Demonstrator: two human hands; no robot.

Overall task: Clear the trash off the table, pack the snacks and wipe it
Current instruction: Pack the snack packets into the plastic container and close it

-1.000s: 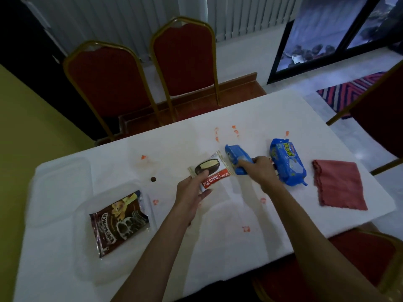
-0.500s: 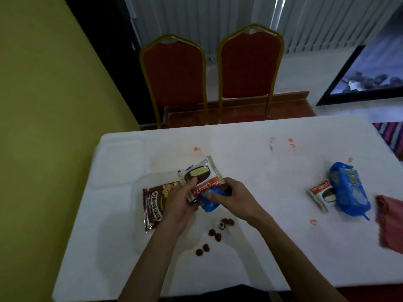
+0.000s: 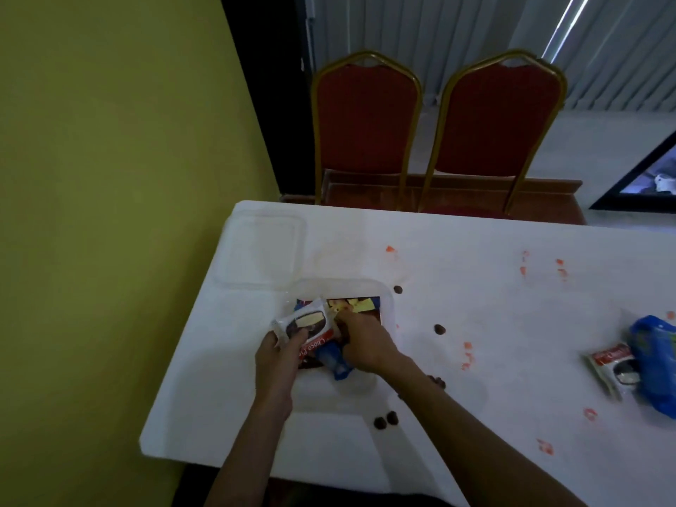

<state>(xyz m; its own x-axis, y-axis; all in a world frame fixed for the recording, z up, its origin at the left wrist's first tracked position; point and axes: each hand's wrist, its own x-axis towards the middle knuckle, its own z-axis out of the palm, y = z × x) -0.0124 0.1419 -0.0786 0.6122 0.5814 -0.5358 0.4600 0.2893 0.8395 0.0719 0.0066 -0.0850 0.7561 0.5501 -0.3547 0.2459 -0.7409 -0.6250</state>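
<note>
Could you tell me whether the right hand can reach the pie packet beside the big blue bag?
Probably yes, once freed: the right hand grips a small blue packet in the container. Only stains lie between, and the pie packet is uncovered on its near side.

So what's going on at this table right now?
A person is packing snacks into a clear container. The left hand holds a pie packet and the right hand grips a small blue packet, both over it; a brown packet already lies inside. The lid sits beside it. A white packet, a large blue packet, brown bits and red stains lie on the table.
</note>
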